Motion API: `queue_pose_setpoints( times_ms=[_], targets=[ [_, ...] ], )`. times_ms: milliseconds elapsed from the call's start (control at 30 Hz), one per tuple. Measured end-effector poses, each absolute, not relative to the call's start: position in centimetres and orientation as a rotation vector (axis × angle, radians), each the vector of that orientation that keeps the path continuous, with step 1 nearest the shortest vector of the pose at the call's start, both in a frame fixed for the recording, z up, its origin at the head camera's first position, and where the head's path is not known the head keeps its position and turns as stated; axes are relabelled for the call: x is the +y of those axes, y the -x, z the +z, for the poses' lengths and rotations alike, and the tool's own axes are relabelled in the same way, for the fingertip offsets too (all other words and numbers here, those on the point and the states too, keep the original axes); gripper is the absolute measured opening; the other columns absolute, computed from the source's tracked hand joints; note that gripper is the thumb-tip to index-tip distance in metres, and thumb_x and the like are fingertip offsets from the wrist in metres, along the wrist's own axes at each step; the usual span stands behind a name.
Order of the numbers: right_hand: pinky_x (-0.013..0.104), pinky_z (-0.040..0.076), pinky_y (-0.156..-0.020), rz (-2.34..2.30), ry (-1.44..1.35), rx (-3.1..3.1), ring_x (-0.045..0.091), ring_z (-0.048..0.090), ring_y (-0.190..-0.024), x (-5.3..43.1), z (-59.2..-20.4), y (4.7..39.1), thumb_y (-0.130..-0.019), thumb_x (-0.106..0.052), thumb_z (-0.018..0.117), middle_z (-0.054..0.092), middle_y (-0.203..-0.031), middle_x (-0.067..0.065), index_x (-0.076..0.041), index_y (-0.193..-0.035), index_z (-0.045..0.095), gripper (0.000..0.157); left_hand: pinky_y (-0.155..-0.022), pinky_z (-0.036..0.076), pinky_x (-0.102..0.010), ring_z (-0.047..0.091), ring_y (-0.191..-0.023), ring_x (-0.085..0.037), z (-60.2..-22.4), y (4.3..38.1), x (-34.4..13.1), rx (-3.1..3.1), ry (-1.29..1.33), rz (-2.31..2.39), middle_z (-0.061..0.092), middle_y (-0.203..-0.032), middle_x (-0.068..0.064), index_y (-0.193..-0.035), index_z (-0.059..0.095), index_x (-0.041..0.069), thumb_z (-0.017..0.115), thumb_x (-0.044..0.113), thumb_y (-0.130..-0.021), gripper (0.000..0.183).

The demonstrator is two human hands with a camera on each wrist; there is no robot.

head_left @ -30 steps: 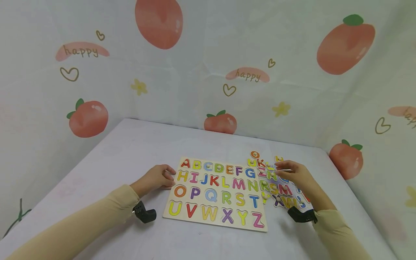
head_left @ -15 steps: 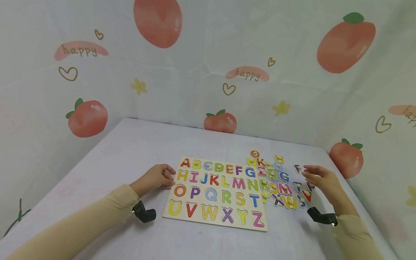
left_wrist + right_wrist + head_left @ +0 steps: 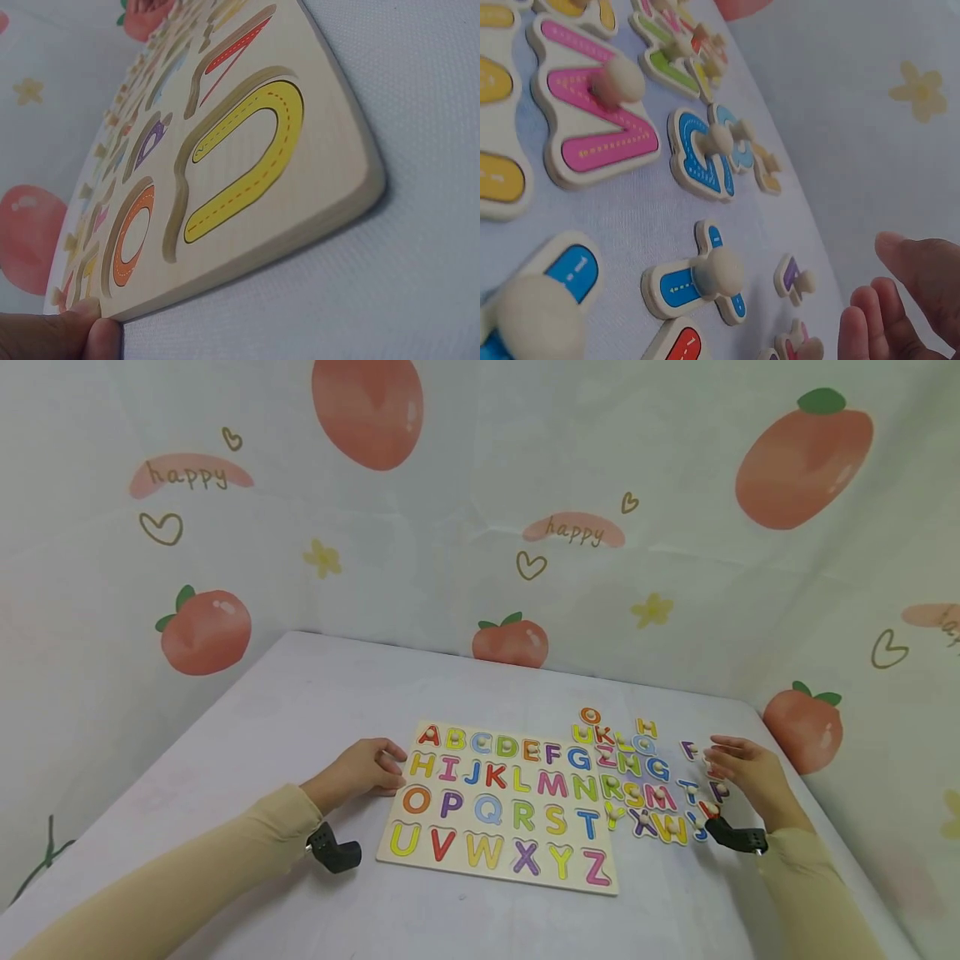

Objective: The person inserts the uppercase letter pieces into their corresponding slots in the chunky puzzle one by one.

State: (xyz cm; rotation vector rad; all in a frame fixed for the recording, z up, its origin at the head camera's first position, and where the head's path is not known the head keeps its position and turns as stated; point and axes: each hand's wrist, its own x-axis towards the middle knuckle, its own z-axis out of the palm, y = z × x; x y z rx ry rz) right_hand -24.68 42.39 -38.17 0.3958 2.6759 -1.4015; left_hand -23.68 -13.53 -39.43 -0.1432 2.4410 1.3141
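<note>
A white-covered table [image 3: 420, 681] bears a pale wooden alphabet board [image 3: 507, 839], lying flat, with knobbed letters A to E [image 3: 506, 747] seated in its 12 o'clock row. The person's left hand [image 3: 352, 777] is at the board's 9 to 10 o'clock edge, fingertips touching the wood; whether they pinch it cannot be told. Loose knobbed letters [image 3: 660, 797] spread from the board's 3 o'clock side. At their 3 o'clock end is the right hand [image 3: 757, 781], thumb and fingers apart with a clear gap. A purple F [image 3: 687, 749] lies just beside those fingertips at 9 o'clock, a purple P [image 3: 720, 791] near them at 6 o'clock. Beyond, at 12 o'clock, is a pale backdrop [image 3: 420, 560] printed with red fruit [image 3: 512, 645].
</note>
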Motion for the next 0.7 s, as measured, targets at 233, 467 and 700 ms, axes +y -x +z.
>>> queue_pose_setpoints(
  times_ms=[233, 467, 700],
  targets=[
    [0.011, 0.053, -0.074, -1.488, -0.461, 2.630, -0.009, 0.057, -0.079, 42.3, -38.6, 25.6, -0.097, -0.035, 0.057, 0.047, -0.136, 0.022, 0.004, -0.145, 0.034, 0.065, -0.065, 0.058, -0.024, 0.060, -0.072, -0.015, -39.5, 23.7, -13.5, 2.439, 0.151, 1.320, 0.060, -0.089, -0.010, -0.116, 0.057, -0.001, 0.074, 0.001, -0.081, 0.039],
    [0.014, 0.051, -0.072, -1.335, -0.522, 2.666, 0.003, 0.059, -0.086, 42.0, -38.5, 26.3, -0.097, -0.033, 0.056, 0.043, -0.141, 0.029, 0.005, -0.143, 0.039, 0.061, -0.065, 0.059, -0.025, 0.061, -0.072, -0.015, -39.5, 23.7, -13.5, 2.435, 0.138, 1.322, 0.060, -0.090, -0.011, -0.116, 0.057, -0.001, 0.073, 0.000, -0.081, 0.039],
    [0.019, 0.044, -0.070, -1.261, -0.577, 2.637, 0.031, 0.050, -0.107, 41.7, -38.7, 27.1, -0.097, -0.030, 0.056, 0.045, -0.137, 0.028, 0.002, -0.140, 0.043, 0.055, -0.065, 0.059, -0.025, 0.061, -0.072, -0.015, -39.5, 23.7, -13.5, 2.442, 0.144, 1.324, 0.060, -0.090, -0.011, -0.116, 0.057, -0.001, 0.073, 0.000, -0.081, 0.038]
  ],
)
